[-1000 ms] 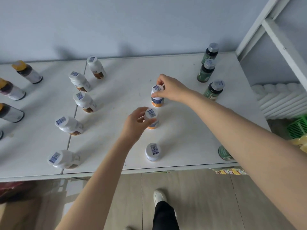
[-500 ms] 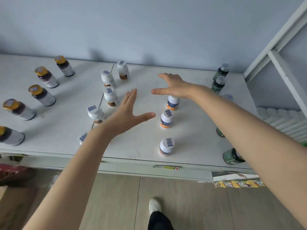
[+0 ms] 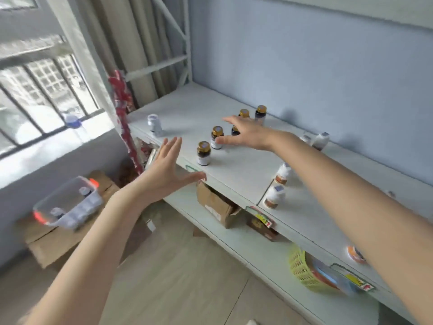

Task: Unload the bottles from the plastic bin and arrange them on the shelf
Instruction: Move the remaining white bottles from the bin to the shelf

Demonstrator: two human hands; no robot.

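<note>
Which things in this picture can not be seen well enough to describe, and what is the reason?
Head view:
The plastic bin is smeared by motion blur, so the bottles inside cannot be counted.
The dark bottle is mostly hidden behind the right hand.
The white bottles by the wall are blurred, and their labels are unreadable.
The shelf is covered at its right end by the right forearm and cut off by the frame edge.

Clear plastic bin, matt shelf

Gold-capped bottles upright on white shelf; clear plastic bin well apart
</note>
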